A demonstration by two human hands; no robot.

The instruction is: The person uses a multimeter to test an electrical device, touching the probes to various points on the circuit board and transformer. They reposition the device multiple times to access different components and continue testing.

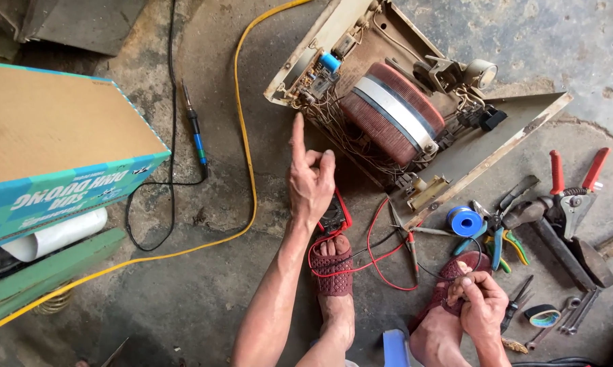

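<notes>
The left hand (310, 178) is raised over the concrete floor (204, 299) with the index finger stretched straight out and the other fingers curled in, nothing being held. The fingertip is directed at the circuit board end of an opened appliance casing (333, 41), in which a large copper-wound coil (391, 112) with a pale band is seen, ringed by loose wiring. Just beneath the left hand a red multimeter (335, 219) is partly hidden by the palm; its red lead (371, 261) is looped across the floor over a sandalled foot (333, 272).

The right hand (483, 302) is kept low beside the other sandal, its fingers pinched together on something thin; what is pinched cannot be made out.

To the right, tools are strewn closely: a blue spool of solder (464, 221), green-handled pliers (500, 234), red-handled cutters (574, 194), a hammer (568, 248), small wrenches (578, 312) and a roll of tape (543, 315). Between the casing and a teal cardboard box (55, 146) on the left, a yellow cable (245, 136) is run down the floor, and a blue-handled soldering iron (196, 132) lies beside it on its black cord.
</notes>
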